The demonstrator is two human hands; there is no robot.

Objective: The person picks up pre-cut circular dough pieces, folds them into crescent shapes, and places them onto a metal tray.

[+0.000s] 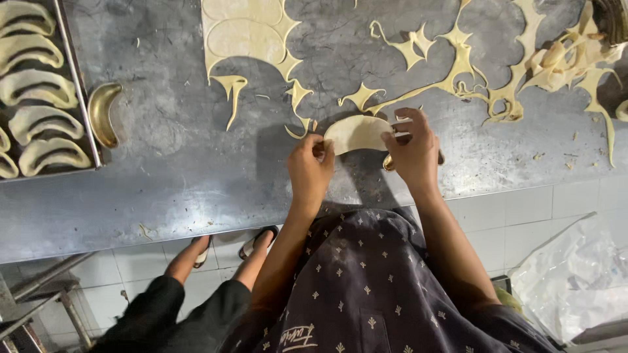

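Note:
A folded half-moon piece of pale dough is held over the steel worktable, near its front edge. My left hand pinches its left end. My right hand grips its right end, with what looks like a brass crescent mould partly hidden under that hand. Both hands are closed on the dough.
A tray at the left holds several filled crescent pastries. A brass crescent mould lies beside it. A rolled dough sheet and dough offcuts spread across the back. Another person's feet stand below the table; a plastic bag lies at right.

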